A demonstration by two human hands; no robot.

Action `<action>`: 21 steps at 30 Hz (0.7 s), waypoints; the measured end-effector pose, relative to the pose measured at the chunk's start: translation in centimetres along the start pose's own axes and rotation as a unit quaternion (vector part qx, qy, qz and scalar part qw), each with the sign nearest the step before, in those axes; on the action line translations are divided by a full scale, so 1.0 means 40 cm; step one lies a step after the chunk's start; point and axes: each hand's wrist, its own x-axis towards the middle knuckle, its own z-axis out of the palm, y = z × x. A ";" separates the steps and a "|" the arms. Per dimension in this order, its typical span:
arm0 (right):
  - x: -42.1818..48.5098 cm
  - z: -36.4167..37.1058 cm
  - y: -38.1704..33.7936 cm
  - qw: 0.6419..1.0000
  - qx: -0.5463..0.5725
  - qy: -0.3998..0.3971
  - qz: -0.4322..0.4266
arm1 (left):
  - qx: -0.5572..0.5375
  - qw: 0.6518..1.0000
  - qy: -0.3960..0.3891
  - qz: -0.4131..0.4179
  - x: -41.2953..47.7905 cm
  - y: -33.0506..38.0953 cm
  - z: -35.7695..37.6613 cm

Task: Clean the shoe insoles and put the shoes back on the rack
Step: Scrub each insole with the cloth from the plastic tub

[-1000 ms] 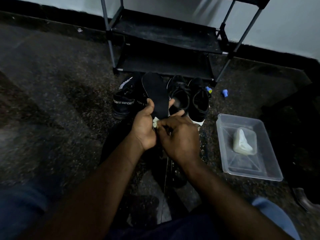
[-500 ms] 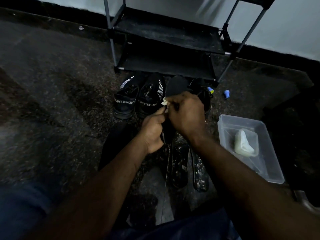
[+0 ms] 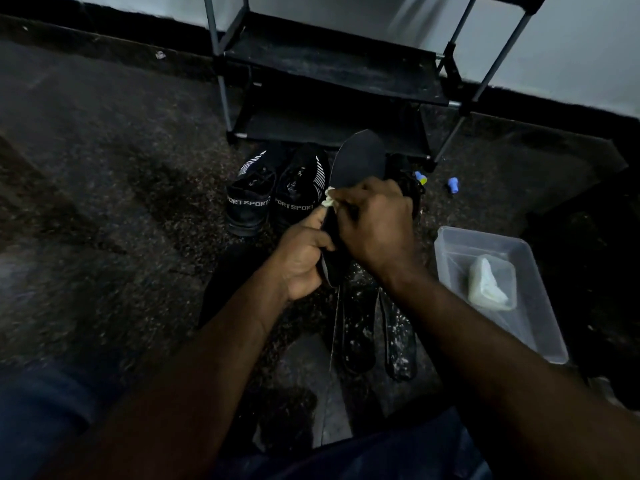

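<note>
In front of the shoe rack [image 3: 329,69], a dark insole [image 3: 362,159] is standing upright in both hands: the left hand [image 3: 301,258] is gripping its lower end while the right hand [image 3: 375,226] is pinching a small pale cloth [image 3: 329,199] against its middle, so the wiping step seems to be under way. Next, I judge, the cloth is needing to cover the bare upper part, with two speckled insoles [image 3: 358,327] on the floor [image 3: 104,174] below waiting their turn. A black pair of shoes [image 3: 249,206] is sitting at the rack's foot, a clear tray [image 3: 535,289] is lying to the right, and a pale wall [image 3: 571,36] is rising behind.
</note>
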 end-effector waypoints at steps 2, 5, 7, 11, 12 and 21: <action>0.003 -0.005 0.008 1.000 -0.026 0.012 -0.002 | -0.002 1.000 -0.008 0.000 -0.003 -0.002 0.001; 0.035 -0.004 0.041 0.996 -0.023 0.031 0.076 | -0.012 1.000 -0.013 0.006 -0.008 0.001 0.011; 0.029 -0.002 0.041 0.995 0.011 0.034 0.092 | -0.036 0.999 0.012 -0.004 -0.012 0.003 0.018; -0.058 0.016 -0.011 0.999 0.018 0.002 0.027 | -0.125 0.991 0.030 -0.021 -0.012 0.020 0.023; -0.083 0.024 -0.025 0.999 0.029 -0.004 0.020 | -0.142 0.989 0.028 -0.024 -0.015 0.024 0.020; -0.199 0.024 -0.064 0.994 0.106 -0.015 0.005 | -0.182 0.979 0.096 -0.010 -0.019 0.041 0.004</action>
